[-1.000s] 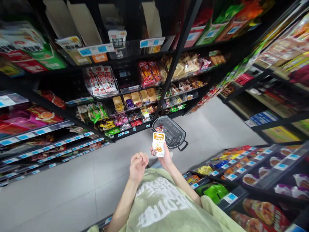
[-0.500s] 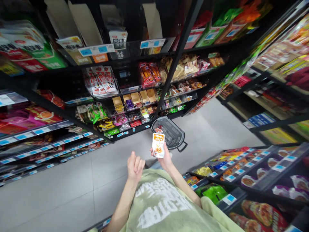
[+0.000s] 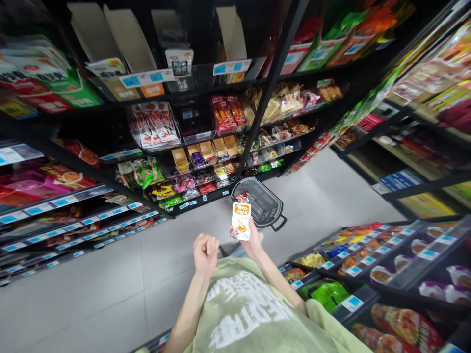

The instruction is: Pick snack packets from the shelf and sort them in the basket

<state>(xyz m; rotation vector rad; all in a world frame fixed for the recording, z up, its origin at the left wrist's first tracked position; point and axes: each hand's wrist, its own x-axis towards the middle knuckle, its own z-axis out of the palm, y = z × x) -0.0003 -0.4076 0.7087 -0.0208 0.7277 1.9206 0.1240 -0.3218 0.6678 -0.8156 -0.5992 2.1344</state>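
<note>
In the head view, the right hand [image 3: 253, 241], near the centre of the frame, pinches a white pouch with an orange top [image 3: 241, 221] between thumb and fingers. The left hand [image 3: 205, 255], lower and left of it, is curled into a loose fist. Just above the pouch in the picture, a grey basket [image 3: 274, 202] sits on the floor [image 3: 312, 196], with what look like small reddish packets [image 3: 243, 197] at its left end. Stocked shelves [image 3: 274, 68] fill the top.

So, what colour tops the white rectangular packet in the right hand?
Orange tops the white rectangular packet; it shows best in the head view.
</note>
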